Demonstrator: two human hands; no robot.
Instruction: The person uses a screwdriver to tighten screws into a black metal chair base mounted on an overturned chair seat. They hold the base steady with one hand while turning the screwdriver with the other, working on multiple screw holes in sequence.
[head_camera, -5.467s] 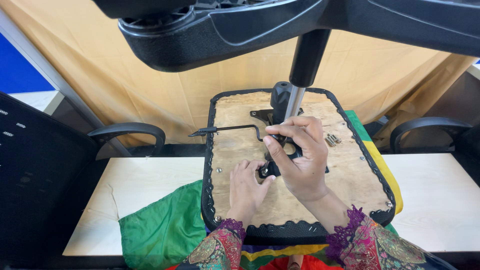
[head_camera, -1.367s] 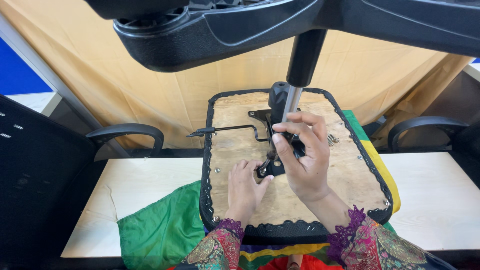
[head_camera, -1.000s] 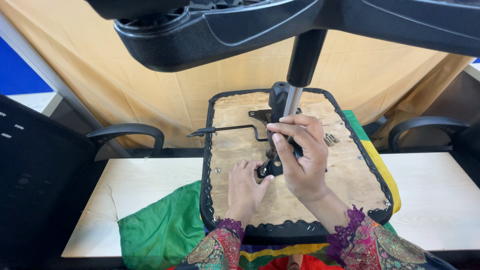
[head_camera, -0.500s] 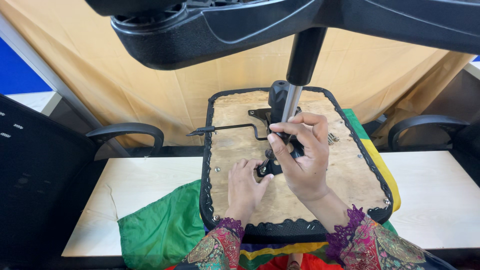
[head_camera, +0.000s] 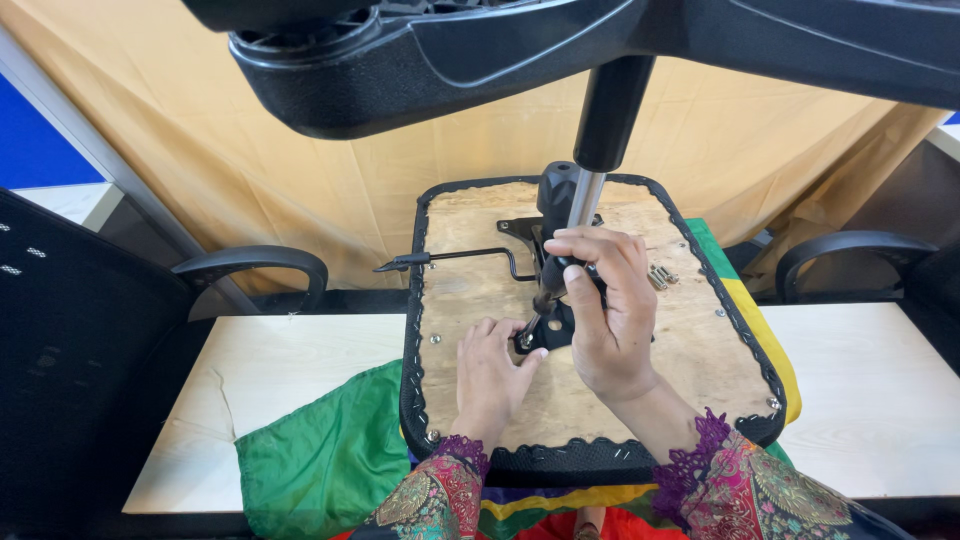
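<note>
Right hand (head_camera: 605, 310) is curled in a fist-like grip around the handle of a screwdriver (head_camera: 545, 290), whose shaft slants down and left to a screw at the corner of the black metal bracket (head_camera: 550, 330). Left hand (head_camera: 490, 375) lies flat on the wooden underside of the seat (head_camera: 470, 290), fingers loosely together, fingertips just beside the screwdriver tip and the bracket corner; it pinches nothing visible. Seat rests upside down on a pale table (head_camera: 290, 370), over green, yellow and red cloth (head_camera: 320, 460). Black lever (head_camera: 450, 258) sticks out leftward from the bracket. Chrome column (head_camera: 585, 200) rises from the bracket up to the black chair base (head_camera: 450, 60) overhead. Loose screws (head_camera: 660, 275) lie on the wood, right of the hand. Armrests (head_camera: 250, 265) behind the table.
</note>
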